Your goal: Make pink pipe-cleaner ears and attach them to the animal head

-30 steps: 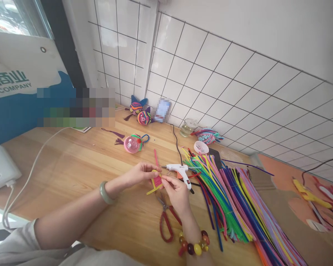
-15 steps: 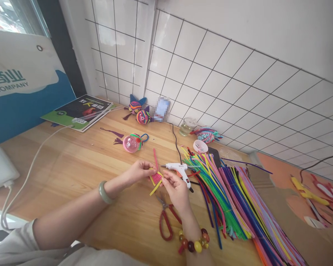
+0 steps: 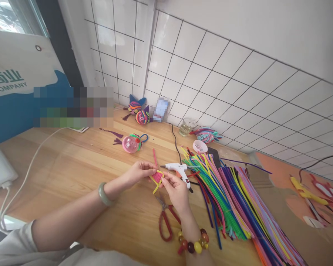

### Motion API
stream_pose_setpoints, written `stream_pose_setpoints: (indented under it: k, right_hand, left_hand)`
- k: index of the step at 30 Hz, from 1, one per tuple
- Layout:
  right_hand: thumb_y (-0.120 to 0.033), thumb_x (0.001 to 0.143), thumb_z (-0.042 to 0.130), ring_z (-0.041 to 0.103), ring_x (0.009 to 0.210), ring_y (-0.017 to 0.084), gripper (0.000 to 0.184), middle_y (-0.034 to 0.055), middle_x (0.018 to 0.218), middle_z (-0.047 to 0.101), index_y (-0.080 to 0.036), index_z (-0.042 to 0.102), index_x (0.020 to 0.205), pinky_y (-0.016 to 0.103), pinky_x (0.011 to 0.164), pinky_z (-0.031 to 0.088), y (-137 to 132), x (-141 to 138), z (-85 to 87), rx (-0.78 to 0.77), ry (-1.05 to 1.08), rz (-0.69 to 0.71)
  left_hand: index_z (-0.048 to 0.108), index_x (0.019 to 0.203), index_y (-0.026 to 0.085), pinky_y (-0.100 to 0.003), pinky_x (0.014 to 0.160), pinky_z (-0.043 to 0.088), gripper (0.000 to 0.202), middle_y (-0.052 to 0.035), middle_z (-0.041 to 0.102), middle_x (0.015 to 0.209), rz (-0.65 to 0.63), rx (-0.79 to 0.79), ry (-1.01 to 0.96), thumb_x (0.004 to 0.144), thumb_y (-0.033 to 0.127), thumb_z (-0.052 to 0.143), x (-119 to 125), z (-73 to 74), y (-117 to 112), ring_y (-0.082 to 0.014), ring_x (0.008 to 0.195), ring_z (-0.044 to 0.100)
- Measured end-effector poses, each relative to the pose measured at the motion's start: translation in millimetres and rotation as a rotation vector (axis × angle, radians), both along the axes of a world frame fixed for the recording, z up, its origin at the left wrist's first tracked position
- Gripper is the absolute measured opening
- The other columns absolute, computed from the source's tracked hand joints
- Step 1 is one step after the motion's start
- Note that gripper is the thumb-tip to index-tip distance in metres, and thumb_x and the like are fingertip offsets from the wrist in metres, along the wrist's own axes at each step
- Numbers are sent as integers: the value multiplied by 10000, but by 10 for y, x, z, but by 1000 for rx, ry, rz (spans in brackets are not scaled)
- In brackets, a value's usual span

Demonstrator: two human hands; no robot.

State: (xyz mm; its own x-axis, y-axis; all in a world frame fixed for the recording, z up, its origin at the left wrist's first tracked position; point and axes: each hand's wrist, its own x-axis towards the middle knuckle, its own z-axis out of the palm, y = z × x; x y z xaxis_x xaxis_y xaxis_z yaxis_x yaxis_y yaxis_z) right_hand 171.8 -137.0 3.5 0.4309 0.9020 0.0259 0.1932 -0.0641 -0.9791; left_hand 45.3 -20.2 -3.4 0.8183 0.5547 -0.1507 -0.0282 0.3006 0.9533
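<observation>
Between my two hands is a small piece made of pink and yellow pipe cleaners [image 3: 158, 177], pink strands lying side by side within a yellow edge. A pink end sticks up from it and a yellow end points down. My left hand [image 3: 144, 171] pinches its upper left side between thumb and fingers. On the other side my right hand [image 3: 175, 187] pinches its right edge. Red-handled scissors [image 3: 165, 221] lie below my right hand, blades toward the piece. Just behind that hand rests a white glue gun [image 3: 177, 170].
Bundles of coloured pipe cleaners [image 3: 224, 199] spread across the right. A pink clear-fronted ornament [image 3: 131, 143], a glass jar [image 3: 187, 126], a small pink bowl [image 3: 200, 146] and wrapped ornaments [image 3: 143, 116] stand behind. A yellow glue gun [image 3: 306, 192] lies far right, a white cable [image 3: 30, 168] left.
The yellow tail under the piece has swung slightly and now points more steeply down. My right fingers have shifted a little along the edge. Both hands still hold the piece.
</observation>
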Motion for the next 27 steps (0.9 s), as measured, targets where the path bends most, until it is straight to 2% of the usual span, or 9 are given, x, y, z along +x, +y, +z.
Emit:
stream_pose_setpoints:
  k: [3,6,9,16,27]
  right_hand:
    - [-238,744,547,614,601,148,255,43,719,656,-145,624,968,285,623,509,-13,18,17,-7,-43,0]
    - [-238,745,541,613,599,147,240,58,790,670,-170,645,950,284,606,515,-27,22,21,15,-114,16]
    - [-250,748,534,613,593,144,236,68,881,663,-190,658,941,282,584,518,-32,19,-3,54,-148,35]
    - [-257,735,551,599,569,135,268,41,726,650,-162,630,973,265,571,508,-24,9,-40,-8,-96,27]
    - [-256,723,570,598,581,125,267,18,716,628,-151,573,968,256,594,493,-13,-24,-14,-14,68,34]
  left_hand:
    - [617,964,128,-230,567,460,364,-75,664,856,-67,4,37,672,345,628,-19,16,7,-149,687,584]
    - [640,928,132,-221,576,454,357,-68,664,861,-151,71,77,677,384,611,-29,22,14,-156,707,587]
    - [654,880,128,-203,556,441,352,-52,662,796,-187,134,115,689,416,587,-30,15,8,-134,652,572]
    - [646,896,129,-197,562,432,371,-57,660,814,-201,158,109,708,438,562,-29,31,-37,-136,664,575]
    - [663,823,112,-199,546,430,354,-50,658,733,-121,165,127,699,431,569,-7,0,-59,-134,617,562]
